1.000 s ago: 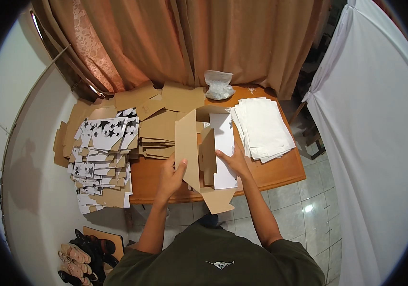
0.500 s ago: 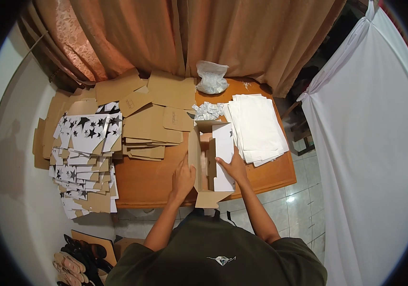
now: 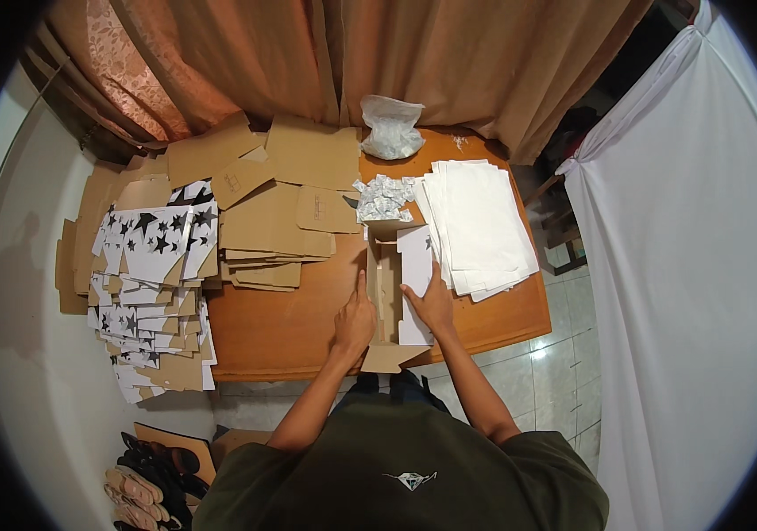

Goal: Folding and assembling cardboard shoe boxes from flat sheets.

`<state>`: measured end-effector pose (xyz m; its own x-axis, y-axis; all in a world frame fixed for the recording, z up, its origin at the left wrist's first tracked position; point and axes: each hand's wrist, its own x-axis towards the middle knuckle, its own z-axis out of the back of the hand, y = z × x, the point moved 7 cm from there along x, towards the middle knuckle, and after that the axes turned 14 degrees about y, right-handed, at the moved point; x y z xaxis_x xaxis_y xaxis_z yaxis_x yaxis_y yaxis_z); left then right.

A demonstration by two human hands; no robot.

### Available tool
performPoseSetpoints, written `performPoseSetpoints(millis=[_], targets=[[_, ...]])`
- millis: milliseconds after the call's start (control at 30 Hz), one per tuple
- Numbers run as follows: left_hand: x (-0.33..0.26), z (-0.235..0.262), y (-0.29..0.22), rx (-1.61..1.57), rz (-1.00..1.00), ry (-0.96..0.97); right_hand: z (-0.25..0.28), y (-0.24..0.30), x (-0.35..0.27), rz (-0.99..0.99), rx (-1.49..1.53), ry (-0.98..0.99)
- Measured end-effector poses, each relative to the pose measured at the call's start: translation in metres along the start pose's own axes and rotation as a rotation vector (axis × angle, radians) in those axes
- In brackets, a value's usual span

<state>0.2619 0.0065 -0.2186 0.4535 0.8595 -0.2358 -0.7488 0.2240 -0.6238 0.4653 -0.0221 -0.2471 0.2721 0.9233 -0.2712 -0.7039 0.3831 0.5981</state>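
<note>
An open, narrow cardboard box (image 3: 388,301) stands at the table's near edge, brown inside, with a white flap (image 3: 414,252) folded outward along its right side. A brown end flap sticks out toward me. Along the left wall lies my left hand (image 3: 355,320), its index finger straight against the cardboard and the other fingers curled, partly hidden. My right hand (image 3: 432,308) grips the right side, thumb over the white flap and fingers along the outside. Just beyond the box is a heap of small silvery-white packets (image 3: 385,196).
Flat brown cardboard pieces (image 3: 263,221) and star-printed white cardboard pieces (image 3: 153,243) are piled on the left. White paper sheets (image 3: 482,217) are stacked at right. A clear plastic bag (image 3: 393,128) rests at the back of the wooden table (image 3: 272,327). Sandals (image 3: 135,496) lie lower left.
The view has shifted slightly. My left hand has moved a little right and nearer, its index finger now straightened along the box wall. My right hand keeps its grip on the white flap.
</note>
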Motion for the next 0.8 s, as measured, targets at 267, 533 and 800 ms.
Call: performPoseSetpoints(millis=[267, 533, 800], targets=[[0.006, -0.016, -0.036, -0.083, -0.069, 0.057, 0.006, -0.041, 0.007, 0.015, 0.159, -0.023], [0.013, -0.035, -0.071, 0.075, -0.08, 0.214, -0.001, -0.034, 0.008, 0.095, 0.2, 0.105], [0.01, -0.03, -0.06, 0.092, -0.045, 0.073, -0.002, -0.03, 0.017, 0.237, 0.34, 0.208]])
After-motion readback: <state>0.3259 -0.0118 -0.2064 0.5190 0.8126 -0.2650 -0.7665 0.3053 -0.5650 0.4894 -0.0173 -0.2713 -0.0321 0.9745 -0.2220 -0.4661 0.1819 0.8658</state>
